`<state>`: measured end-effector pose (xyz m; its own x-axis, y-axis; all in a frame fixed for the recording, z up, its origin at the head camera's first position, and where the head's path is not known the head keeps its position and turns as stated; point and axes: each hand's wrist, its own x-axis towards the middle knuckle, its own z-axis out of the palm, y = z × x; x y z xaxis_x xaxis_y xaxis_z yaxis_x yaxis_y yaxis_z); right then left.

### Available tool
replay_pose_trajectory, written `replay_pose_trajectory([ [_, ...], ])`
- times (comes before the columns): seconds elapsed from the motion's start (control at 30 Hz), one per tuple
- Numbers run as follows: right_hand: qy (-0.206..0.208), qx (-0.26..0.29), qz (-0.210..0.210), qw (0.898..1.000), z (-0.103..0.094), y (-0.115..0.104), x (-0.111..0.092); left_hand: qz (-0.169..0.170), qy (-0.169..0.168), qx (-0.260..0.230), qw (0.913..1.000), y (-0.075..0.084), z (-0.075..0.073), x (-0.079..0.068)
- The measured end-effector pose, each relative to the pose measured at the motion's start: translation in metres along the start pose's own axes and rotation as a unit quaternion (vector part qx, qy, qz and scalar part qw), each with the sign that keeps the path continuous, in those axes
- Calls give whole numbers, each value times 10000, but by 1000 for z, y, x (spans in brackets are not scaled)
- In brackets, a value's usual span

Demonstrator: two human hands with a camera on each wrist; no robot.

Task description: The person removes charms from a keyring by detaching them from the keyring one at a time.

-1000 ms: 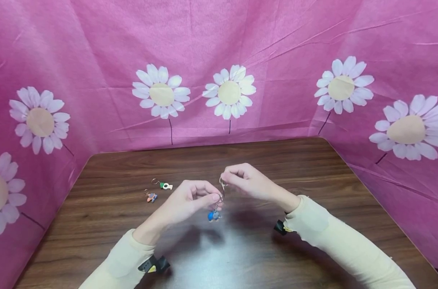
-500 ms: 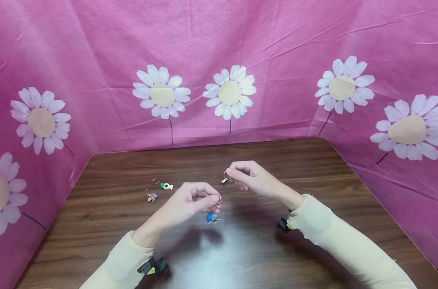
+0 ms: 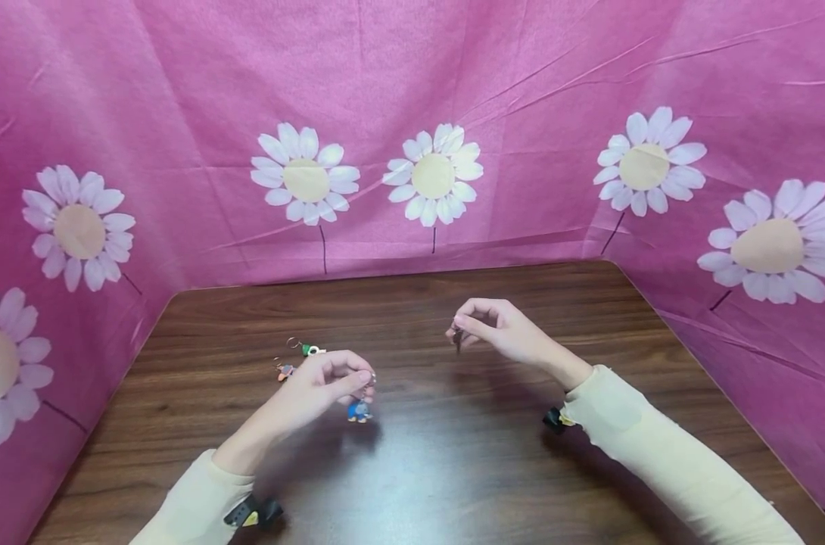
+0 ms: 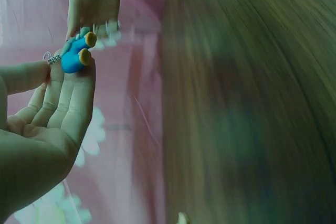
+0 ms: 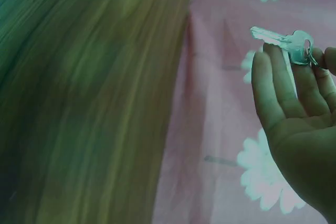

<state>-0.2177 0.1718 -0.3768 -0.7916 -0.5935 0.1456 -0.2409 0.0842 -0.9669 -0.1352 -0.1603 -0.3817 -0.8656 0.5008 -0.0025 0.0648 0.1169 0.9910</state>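
Note:
My left hand (image 3: 310, 393) pinches the metal ring and chain of a keychain between thumb and forefinger. From it dangles a small blue figure (image 3: 359, 412) with a grey head, above the table; in the left wrist view the blue keychain figure (image 4: 76, 61) shows its orange feet. Farther right, my right hand (image 3: 504, 333) pinches a small ring that carries a silver key (image 5: 281, 40). Seen from the head, that key (image 3: 458, 341) hangs below the fingertips. The two hands are well apart, both raised over the wooden tabletop.
Two other keychains lie on the table (image 3: 412, 484) beyond my left hand: a green and white one (image 3: 312, 350) and an orange and blue one (image 3: 285, 372), partly covered by the hand. A pink cloth (image 3: 508, 91) with daisies walls the table's back and sides.
The key ring and the keychain, close together at first, have separated. My left hand has moved left with the blue figure, my right hand right with the key.

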Motion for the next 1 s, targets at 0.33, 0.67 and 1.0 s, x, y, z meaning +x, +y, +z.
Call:
replay_pose_trajectory([
  [0.33, -198, -333, 739, 9965, -34, 46, -7, -722, 448, 268, 9960, -41, -66, -33],
  [0.67, -39, -7, 1488, 9889, -60, 74, -9, -1252, 884, 271, 9878, -67, -125, -51],
  [1.0, 133, -1663, 1395, 9761, -72, 87, 0, -1718, 1089, 904, 9749, -76, -157, -41],
])
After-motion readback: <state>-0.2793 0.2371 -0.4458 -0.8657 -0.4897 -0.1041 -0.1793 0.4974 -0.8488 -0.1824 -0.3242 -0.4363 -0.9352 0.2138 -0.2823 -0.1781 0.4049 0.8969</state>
